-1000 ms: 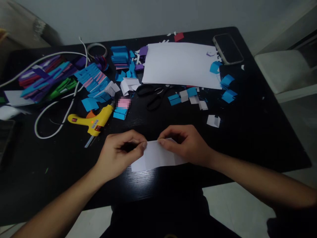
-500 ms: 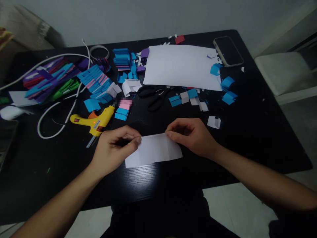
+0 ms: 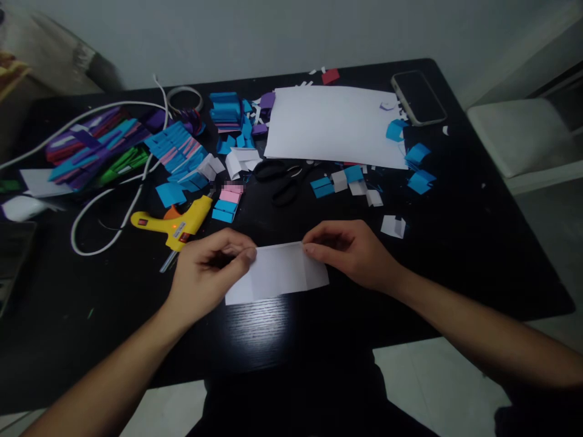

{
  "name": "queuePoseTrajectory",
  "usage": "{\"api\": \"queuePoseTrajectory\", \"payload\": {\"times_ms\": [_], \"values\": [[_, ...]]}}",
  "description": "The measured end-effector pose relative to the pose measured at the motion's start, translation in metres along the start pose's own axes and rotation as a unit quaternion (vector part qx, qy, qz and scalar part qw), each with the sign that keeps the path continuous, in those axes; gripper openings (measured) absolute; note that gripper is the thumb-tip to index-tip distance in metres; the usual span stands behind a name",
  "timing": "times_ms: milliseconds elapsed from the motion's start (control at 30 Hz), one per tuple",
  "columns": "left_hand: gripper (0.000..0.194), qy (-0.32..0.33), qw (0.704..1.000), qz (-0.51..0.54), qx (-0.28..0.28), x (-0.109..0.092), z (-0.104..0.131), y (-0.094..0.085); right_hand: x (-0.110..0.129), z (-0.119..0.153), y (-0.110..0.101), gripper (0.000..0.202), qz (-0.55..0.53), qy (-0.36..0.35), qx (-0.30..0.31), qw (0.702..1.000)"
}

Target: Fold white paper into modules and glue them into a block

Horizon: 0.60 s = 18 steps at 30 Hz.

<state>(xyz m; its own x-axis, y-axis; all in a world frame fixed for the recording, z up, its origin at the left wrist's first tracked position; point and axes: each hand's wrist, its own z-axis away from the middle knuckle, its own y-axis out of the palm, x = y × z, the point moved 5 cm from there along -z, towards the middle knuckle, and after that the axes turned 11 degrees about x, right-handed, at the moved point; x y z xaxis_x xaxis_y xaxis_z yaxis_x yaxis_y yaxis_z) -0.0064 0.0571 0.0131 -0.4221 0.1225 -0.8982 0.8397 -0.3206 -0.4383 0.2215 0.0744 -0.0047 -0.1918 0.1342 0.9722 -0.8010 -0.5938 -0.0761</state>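
Observation:
A white strip of paper [image 3: 279, 271] with upright creases is held between my two hands, over the near part of the black table. My left hand [image 3: 214, 267] pinches its top edge left of the middle, thumb in front. At the upper right corner of the strip, my right hand [image 3: 353, 250] pinches it between thumb and fingers. The strip's lower edge hangs free. A yellow glue gun [image 3: 189, 223] with a lit orange spot lies just beyond my left hand.
Black scissors [image 3: 286, 182] lie beyond the strip, below large white sheets [image 3: 334, 124]. Small folded blue papers [image 3: 322, 187] and a folded white piece [image 3: 393, 226] are scattered around. A phone [image 3: 418, 97] lies at the back right. A white cable [image 3: 136, 197] loops on the left.
The white strip and both hands have shifted very slightly left and up. Both hands keep their pinch on the strip.

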Motion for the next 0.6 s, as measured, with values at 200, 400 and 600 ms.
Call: {"api": "queuePoseTrajectory", "payload": {"times_ms": [200, 400, 600], "values": [[0.009, -0.011, 0.994, 0.017, 0.112, 0.0, -0.003, 0.012, -0.001, 0.003, 0.009, 0.011, 0.02, -0.012, 0.006, 1.0], [0.012, -0.004, 0.993, -0.007, 0.115, -0.001, 0.0, 0.016, 0.001, 0.006, 0.017, 0.013, 0.044, -0.014, 0.042, 0.998], [0.013, -0.026, 0.998, -0.018, 0.056, 0.004, -0.001, 0.004, 0.002, 0.004, 0.006, 0.012, 0.049, 0.003, 0.028, 0.998]]}}
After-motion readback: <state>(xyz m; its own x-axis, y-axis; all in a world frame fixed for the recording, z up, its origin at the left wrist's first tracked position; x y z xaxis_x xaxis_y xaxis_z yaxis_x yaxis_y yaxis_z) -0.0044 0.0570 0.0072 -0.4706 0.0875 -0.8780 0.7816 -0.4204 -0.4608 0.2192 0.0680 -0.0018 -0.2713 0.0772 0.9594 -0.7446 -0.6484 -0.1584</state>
